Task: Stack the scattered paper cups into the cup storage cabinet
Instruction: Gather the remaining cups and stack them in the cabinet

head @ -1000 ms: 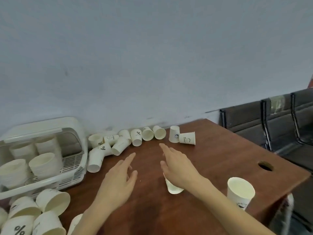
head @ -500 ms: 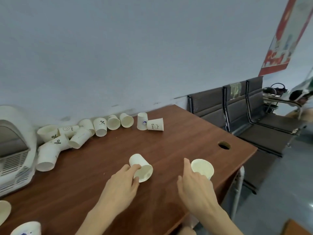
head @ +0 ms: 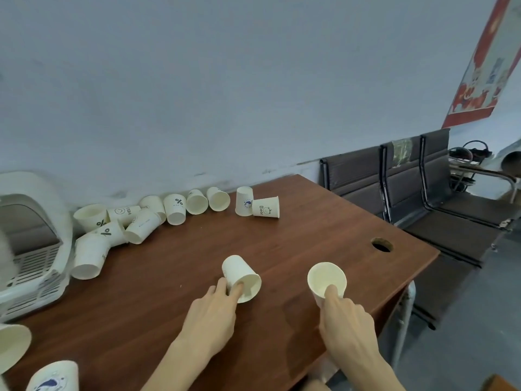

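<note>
A white paper cup (head: 245, 273) lies tipped on its side in the middle of the brown table (head: 310, 230). My left hand (head: 212, 314) grips it from the near side, fingers over its wall by the mouth. To the right an upright paper cup (head: 324, 273) stands near the table's right edge; my right hand (head: 348, 323) pinches its rim, thumb inside. The white cup storage cabinet (head: 33, 249) sits at the far left, partly cut off. Several cups (head: 174, 208) lie scattered along the wall.
An upside-down cup (head: 244, 200) and a tipped cup (head: 266, 207) lie at the back. Two more cups (head: 11, 345) show at the bottom left corner. A cable hole (head: 382, 245) is in the table's right side. Dark chairs (head: 423, 190) stand beyond the table.
The view has swung right. My left hand took hold of the tipped cup; my right hand moved from it to the upright cup and pinched its rim.
</note>
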`<action>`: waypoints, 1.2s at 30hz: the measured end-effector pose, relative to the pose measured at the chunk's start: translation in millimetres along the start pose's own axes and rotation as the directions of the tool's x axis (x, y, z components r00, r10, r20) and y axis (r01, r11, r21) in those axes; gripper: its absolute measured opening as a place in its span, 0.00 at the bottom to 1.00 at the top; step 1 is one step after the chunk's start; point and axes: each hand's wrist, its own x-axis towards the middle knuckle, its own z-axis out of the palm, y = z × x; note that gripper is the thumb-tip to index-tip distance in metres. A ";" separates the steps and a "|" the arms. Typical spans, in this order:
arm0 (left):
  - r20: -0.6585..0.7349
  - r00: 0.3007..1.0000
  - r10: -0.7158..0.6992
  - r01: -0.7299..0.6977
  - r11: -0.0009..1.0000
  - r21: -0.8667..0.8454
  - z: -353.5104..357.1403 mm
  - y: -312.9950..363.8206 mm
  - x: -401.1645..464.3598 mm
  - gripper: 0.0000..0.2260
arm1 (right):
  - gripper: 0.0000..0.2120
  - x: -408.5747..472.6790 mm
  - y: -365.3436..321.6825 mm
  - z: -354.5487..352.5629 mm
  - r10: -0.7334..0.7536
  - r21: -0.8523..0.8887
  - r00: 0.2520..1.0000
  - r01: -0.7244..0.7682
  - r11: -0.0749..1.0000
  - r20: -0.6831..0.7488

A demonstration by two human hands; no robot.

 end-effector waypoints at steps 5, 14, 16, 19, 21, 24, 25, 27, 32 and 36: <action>-0.019 0.999 -0.045 0.046 0.998 0.031 1.2 1.5 2.1 0.18 | 0.05 -3.4 -5.5 -3.3 -0.065 0.063 0.998 0.063 0.996 0.016; -0.120 0.978 -0.169 0.135 0.960 -0.246 -21.8 -7.9 -40.0 0.13 | 0.06 -16.4 -43.3 -15.5 -0.257 0.095 0.966 0.254 0.963 0.020; -0.130 0.968 -0.214 0.162 0.931 -0.329 -27.5 -15.4 -52.8 0.16 | 0.10 -18.1 -56.5 -17.2 -0.301 0.102 0.954 0.301 0.948 -0.015; -0.145 0.953 -0.266 0.192 0.901 -0.390 -37.5 -31.0 -70.1 0.18 | 0.10 -21.2 -79.1 -20.4 -0.359 0.130 0.932 0.362 0.923 -0.046; -0.177 0.937 -0.300 0.208 0.889 -0.409 -44.5 -43.2 -80.1 0.15 | 0.10 -22.4 -94.4 -21.9 -0.401 0.154 0.913 0.408 0.900 -0.073; -0.233 0.915 -0.330 0.218 0.889 -0.403 -53.9 -61.7 -92.5 0.09 | 0.09 -22.3 -115.2 -25.0 -0.447 0.170 0.888 0.460 0.872 -0.110; -0.252 0.910 -0.330 0.217 0.895 -0.391 -55.8 -67.7 -95.6 0.08 | 0.09 -22.4 -121.2 -26.4 -0.466 0.157 0.878 0.479 0.864 -0.113; -0.287 0.898 -0.335 0.216 0.901 -0.375 -58.7 -78.0 -101.7 0.07 | 0.10 -23.5 -131.4 -29.6 -0.503 0.142 0.855 0.517 0.844 -0.128; -0.392 0.834 -0.388 0.209 0.880 -0.426 -69.4 -96.1 -114.8 0.06 | 0.07 -32.4 -155.8 -36.9 -0.573 0.158 0.801 0.597 0.787 -0.175; -0.459 0.784 -0.418 0.186 0.864 -0.468 -76.3 -111.3 -127.3 0.04 | 0.08 -40.4 -178.5 -42.8 -0.635 0.144 0.742 0.667 0.731 -0.214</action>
